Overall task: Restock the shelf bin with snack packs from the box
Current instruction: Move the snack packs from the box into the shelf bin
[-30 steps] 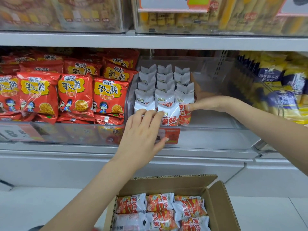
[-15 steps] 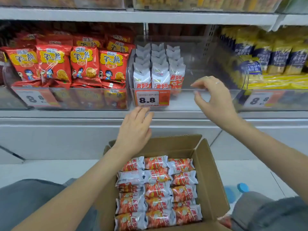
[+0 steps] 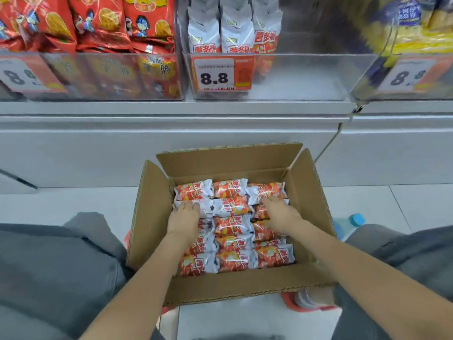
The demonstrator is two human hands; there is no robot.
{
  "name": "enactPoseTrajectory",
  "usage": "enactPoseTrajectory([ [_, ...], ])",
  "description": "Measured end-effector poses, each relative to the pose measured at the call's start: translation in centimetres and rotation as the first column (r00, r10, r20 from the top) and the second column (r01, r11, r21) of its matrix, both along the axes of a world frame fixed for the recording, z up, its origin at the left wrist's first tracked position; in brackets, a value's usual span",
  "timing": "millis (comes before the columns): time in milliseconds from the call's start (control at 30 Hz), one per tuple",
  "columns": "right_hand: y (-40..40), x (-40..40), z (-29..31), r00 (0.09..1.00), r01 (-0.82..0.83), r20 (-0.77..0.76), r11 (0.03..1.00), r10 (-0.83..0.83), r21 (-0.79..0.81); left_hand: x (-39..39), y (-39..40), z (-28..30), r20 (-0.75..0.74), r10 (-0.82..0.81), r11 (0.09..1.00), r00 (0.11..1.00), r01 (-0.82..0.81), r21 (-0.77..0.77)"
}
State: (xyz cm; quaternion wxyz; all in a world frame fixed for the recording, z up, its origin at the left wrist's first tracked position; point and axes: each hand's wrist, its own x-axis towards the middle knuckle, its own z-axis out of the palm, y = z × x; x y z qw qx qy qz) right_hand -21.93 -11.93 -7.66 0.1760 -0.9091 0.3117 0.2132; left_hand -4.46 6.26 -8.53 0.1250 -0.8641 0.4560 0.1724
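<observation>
Fingers of the left hand lie flat and together on the left column of snack packs; the right hand likewise, fingers pointing to 11 o'clock. Packs lie in the box, long axes running 9-to-3. At 12 o'clock stands the shelf bin.

Both hands are down in the cardboard box, left hand and right hand resting palm-down on the snack packs, lying in three rows. Up top, the clear shelf bin has a few upright packs on its left side behind an 8.8 price tag.
</observation>
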Motion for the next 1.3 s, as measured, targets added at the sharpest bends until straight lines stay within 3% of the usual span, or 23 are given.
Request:
enactPoseTrajectory([
  [100, -0.7, 1.8, -1.4, 0.997, 0.055, 0.049, 0.998, -0.057, 0.044, 1.4, -0.7, -1.7, 0.022, 0.067, 0.997, 0.997, -0.067, -0.036],
  [367, 1.1, 4.8, -4.6, 0.981, 0.057, 0.178, 0.995, -0.071, 0.081, 2.1, -1.6, -4.5, 0.116, 0.049, 0.995, 0.992, -0.038, -0.089],
  [433, 1.4, 4.8, -4.2, 0.966, 0.077, 0.239, 0.993, -0.097, 0.095, 2.2, -1.1, -4.2, 0.063, 0.068, 0.987, 0.996, -0.058, -0.149],
  [533, 1.3, 5.2, -1.3, 0.931, 0.014, 0.355, 0.977, -0.090, 0.211, 1.9, -1.1, -1.7, -0.212, 0.169, 0.910, 0.963, -0.235, -0.342],
  [600, 1.1, 5.7, 2.3, 0.896, -0.041, 0.425, 0.927, -0.131, 0.373, 1.4, -2.0, 1.5, -0.541, 0.221, 0.779, 0.811, -0.481, -0.403],
  [667, 0.7, 5.8, 6.5, 0.861, -0.101, 0.476, 0.859, -0.177, 0.502, 0.6, -3.3, 5.9, -0.868, 0.181, 0.649, 0.463, -0.719, -0.248],
  [733, 0.2, 5.4, 10.9, 0.833, -0.141, 0.505, 0.795, -0.227, 0.590, 0.1, -4.1, 10.3, -0.988, 0.103, 0.626, 0.118, -0.779, -0.028],
  [767, -0.1, 4.9, 13.1, 0.820, -0.151, 0.519, 0.786, -0.239, 0.599, -0.1, -4.3, 12.6, -0.997, 0.078, 0.649, 0.028, -0.760, 0.029],
  [800, -0.4, 4.4, 15.2, 0.810, -0.158, 0.534, 0.787, -0.243, 0.597, -0.3, -4.4, 14.6, -0.998, 0.060, 0.680, 0.001, -0.732, 0.040],
  [967, -1.5, 1.8, 22.0, 0.705, -0.169, 0.637, 0.798, -0.312, 0.579, -1.4, -4.8, 21.9, -0.997, -0.075, 0.825, -0.009, -0.562, -0.057],
  [1000, -1.6, 1.5, 22.6, 0.668, -0.164, 0.655, 0.789, -0.353, 0.593, -1.5, -5.1, 22.9, -0.996, -0.079, 0.857, 0.050, -0.506, -0.094],
  [1100, -2.0, 1.2, 23.0, 0.578, -0.142, 0.670, 0.751, -0.466, 0.645, -2.1, -5.5, 25.3, -0.875, -0.098, 0.878, 0.473, -0.373, -0.300],
  [1134, -1.9, 1.3, 23.0, 0.558, -0.150, 0.655, 0.714, -0.510, 0.684, -2.1, -5.7, 25.4, -0.815, -0.119, 0.858, 0.567, -0.354, -0.372],
  [1200, -1.8, 1.5, 23.1, 0.540, -0.170, 0.643, 0.678, -0.544, 0.716, -2.2, -6.0, 25.2, -0.761, -0.154, 0.818, 0.630, -0.351, -0.456],
  [1300, -2.5, 2.0, 24.7, 0.472, -0.138, 0.691, 0.728, -0.547, 0.671, -1.9, -7.3, 24.6, -0.710, -0.198, 0.739, 0.676, -0.374, -0.561],
])
